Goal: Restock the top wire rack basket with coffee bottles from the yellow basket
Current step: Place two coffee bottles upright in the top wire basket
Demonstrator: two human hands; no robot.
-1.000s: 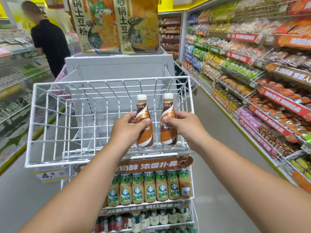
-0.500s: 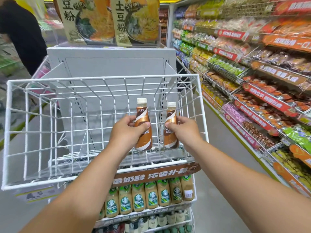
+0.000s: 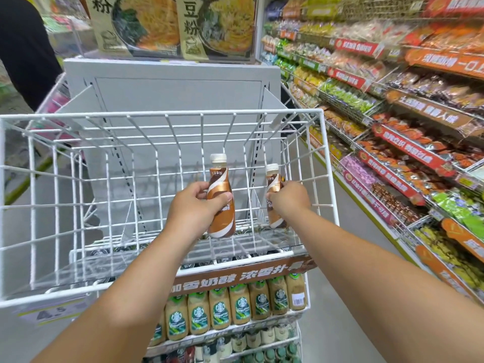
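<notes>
Two coffee bottles, one gripped by left hand (image 3: 192, 205), one by right hand (image 3: 289, 201), inside wire basket (image 3: 157, 115).

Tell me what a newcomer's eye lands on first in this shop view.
Two brown coffee bottles with white caps stand out mid-frame, one in the left hand and one in the right hand, both inside the white top wire rack basket. Below it sits a row of green-labelled Starbucks bottles. Snack shelves with red price strips fill the right side.
</notes>
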